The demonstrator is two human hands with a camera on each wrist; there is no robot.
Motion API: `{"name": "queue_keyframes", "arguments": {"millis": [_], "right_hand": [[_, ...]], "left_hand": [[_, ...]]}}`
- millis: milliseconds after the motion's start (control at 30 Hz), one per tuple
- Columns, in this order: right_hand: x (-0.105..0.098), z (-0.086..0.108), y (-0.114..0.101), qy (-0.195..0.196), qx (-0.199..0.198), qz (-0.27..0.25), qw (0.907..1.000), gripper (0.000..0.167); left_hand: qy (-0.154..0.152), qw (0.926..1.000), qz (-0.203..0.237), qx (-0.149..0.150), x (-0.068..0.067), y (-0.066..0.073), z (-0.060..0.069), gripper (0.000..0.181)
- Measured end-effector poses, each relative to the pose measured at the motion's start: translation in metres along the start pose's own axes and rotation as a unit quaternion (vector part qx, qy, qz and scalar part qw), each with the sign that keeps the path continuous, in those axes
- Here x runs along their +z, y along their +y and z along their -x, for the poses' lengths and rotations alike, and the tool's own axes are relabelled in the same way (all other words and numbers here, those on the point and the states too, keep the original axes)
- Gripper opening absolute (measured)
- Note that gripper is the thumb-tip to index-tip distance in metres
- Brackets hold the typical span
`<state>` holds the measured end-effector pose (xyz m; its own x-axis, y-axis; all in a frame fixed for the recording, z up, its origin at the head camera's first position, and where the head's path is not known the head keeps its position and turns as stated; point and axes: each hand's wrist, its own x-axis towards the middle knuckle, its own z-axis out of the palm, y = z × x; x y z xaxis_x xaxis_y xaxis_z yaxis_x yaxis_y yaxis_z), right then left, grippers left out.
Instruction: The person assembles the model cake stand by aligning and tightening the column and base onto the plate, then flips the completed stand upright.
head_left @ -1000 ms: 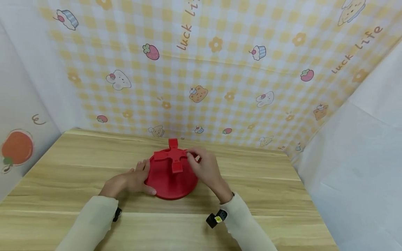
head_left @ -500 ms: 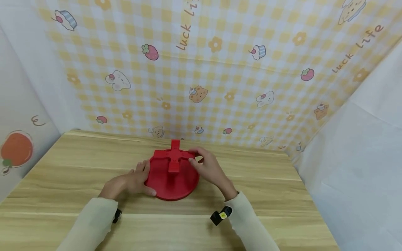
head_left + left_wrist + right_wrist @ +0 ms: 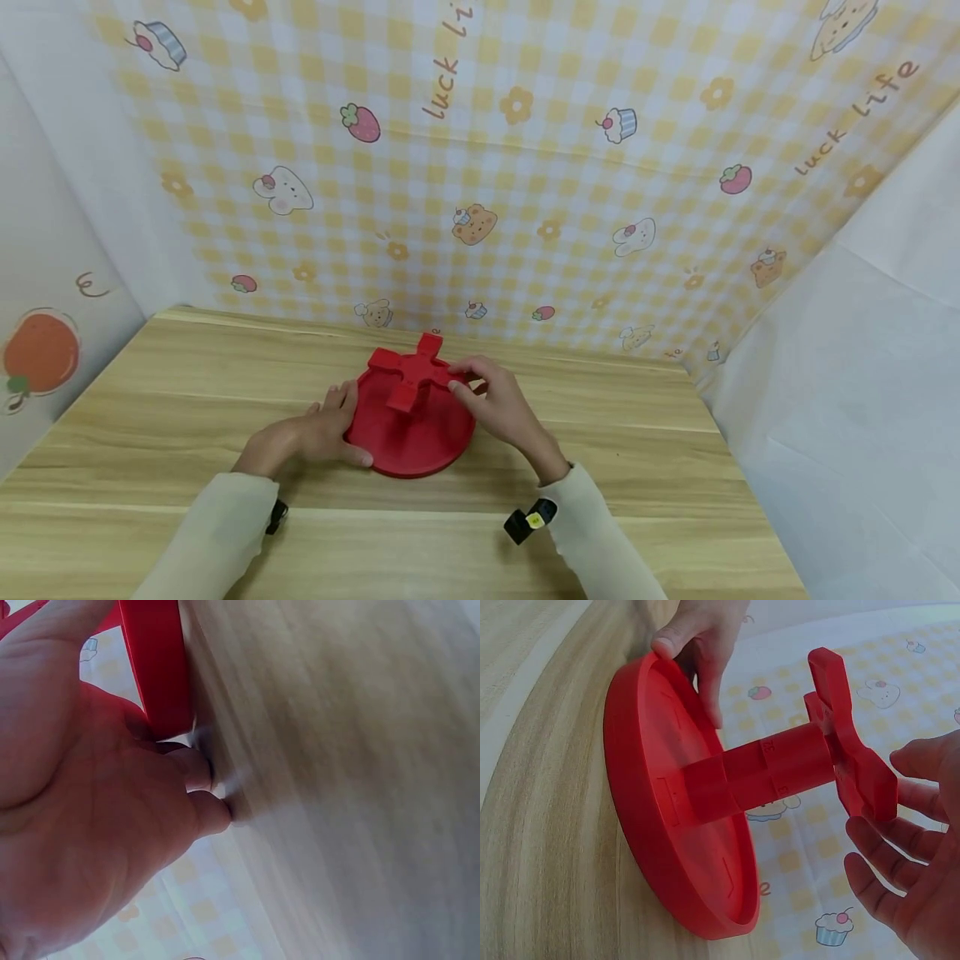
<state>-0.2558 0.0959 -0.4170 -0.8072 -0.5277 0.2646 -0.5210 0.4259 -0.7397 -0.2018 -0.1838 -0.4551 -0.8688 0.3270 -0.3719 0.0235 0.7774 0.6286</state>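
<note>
A red round base with a raised rim lies flat on the table. From its middle rises a red post with faint numbers on it, and a red four-armed cross caps the post. My left hand holds the base's left edge, thumb at the front and fingers spread along the side. In the left wrist view its fingertips touch the tabletop beside the rim. My right hand is at the cross's right arm, thumb and curled fingers around its end. The head view hides that arm's tip.
The wooden table runs back to a yellow checked cloth with cartoon prints. White cloth hangs at the right, and another printed cloth stands at the left. A small black wrist device hangs below the right sleeve.
The cross has turned clockwise as seen from above. My right hand has shifted a little to the right, staying at the right arm. The left hand and base stay nearly still.
</note>
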Motion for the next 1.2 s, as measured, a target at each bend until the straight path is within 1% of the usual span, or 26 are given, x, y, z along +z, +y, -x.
{"name": "queue_keyframes", "arguments": {"millis": [233, 367, 467, 533, 633, 700, 833, 1033, 1200], "right_hand": [[0.002, -0.001, 0.000, 0.005, -0.006, -0.006, 1.0000, 0.016], [0.004, -0.001, -0.002, 0.005, -0.002, -0.006, 1.0000, 0.016], [0.004, -0.001, -0.002, 0.002, 0.002, -0.001, 1.0000, 0.017], [0.005, -0.001, -0.002, 0.000, 0.001, 0.003, 1.0000, 0.017], [0.004, -0.001, -0.001, -0.003, 0.002, 0.004, 1.0000, 0.017], [0.004, -0.001, -0.001, -0.005, 0.000, 0.004, 1.0000, 0.017], [0.004, -0.001, -0.001, -0.007, -0.010, -0.001, 0.9999, 0.015], [0.004, 0.000, 0.000, -0.014, -0.021, -0.005, 0.9997, 0.013], [0.007, 0.001, -0.001, -0.016, -0.020, -0.005, 0.9997, 0.014]], "left_hand": [[0.013, 0.9999, -0.006, 0.006, 0.001, -0.001, 0.001, 0.126], [0.030, 0.9992, -0.026, 0.009, 0.001, 0.001, 0.003, 0.124], [0.044, 0.9980, -0.045, 0.013, 0.001, 0.003, 0.006, 0.118], [0.057, 0.9960, -0.068, 0.016, -0.001, 0.005, 0.006, 0.113], [0.074, 0.9922, -0.097, 0.025, -0.005, 0.006, 0.005, 0.107], [0.079, 0.9916, -0.098, 0.031, -0.005, 0.006, 0.003, 0.107], [0.068, 0.9947, -0.069, 0.035, -0.007, 0.003, 0.002, 0.111], [0.054, 0.9958, -0.065, 0.036, -0.008, -0.002, 0.000, 0.116], [0.042, 0.9967, -0.060, 0.035, -0.009, -0.001, 0.002, 0.116]]}}
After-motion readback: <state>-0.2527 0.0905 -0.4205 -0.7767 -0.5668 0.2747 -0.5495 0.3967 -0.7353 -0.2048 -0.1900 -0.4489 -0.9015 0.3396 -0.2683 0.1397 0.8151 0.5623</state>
